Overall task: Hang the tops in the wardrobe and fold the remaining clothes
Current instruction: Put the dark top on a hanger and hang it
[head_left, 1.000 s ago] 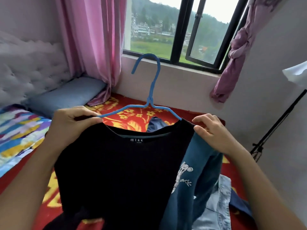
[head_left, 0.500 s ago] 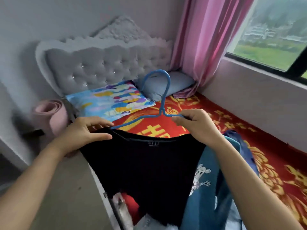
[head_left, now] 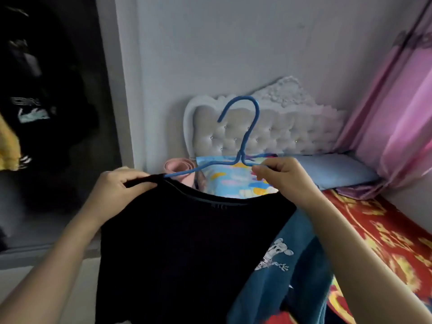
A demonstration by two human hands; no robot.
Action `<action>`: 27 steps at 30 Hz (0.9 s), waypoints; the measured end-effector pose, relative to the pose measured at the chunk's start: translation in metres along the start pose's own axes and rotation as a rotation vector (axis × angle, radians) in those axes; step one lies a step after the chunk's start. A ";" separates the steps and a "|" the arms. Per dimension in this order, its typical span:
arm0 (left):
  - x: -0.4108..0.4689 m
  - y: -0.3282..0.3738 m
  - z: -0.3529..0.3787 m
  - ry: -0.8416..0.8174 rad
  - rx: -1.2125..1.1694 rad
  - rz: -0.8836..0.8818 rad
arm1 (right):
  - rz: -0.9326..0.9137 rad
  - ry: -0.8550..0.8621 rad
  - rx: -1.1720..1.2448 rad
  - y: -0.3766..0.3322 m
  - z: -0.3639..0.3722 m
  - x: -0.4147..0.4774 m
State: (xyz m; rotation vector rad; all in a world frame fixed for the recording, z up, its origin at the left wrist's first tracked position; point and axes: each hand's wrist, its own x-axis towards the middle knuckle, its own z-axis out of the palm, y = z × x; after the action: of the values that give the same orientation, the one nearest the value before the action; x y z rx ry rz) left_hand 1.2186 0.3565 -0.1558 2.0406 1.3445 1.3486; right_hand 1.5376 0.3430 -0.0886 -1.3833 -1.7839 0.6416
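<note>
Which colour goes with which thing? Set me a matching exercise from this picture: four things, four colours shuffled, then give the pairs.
Things:
1. hanger
2. top held in both hands
3. curtain
4. headboard

Colours:
a. pink
b. white
c. blue
d. black

Pairs: 1-c, 2-d, 3-a, 4-b.
</note>
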 end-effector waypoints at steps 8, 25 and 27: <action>-0.037 -0.084 -0.119 0.307 0.385 -0.188 | -0.036 -0.147 0.116 -0.051 0.141 0.092; -0.035 -0.213 -0.234 0.558 0.382 -0.514 | 0.543 -0.421 0.659 -0.078 0.354 0.282; -0.006 -0.228 -0.244 0.565 0.407 -0.500 | 0.546 -0.471 0.733 -0.084 0.374 0.312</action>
State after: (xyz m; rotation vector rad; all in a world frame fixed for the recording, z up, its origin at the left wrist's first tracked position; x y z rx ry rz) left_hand 0.8929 0.4144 -0.2001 1.3930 2.3454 1.5501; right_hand 1.1507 0.6434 -0.1538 -1.2295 -1.2377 1.8245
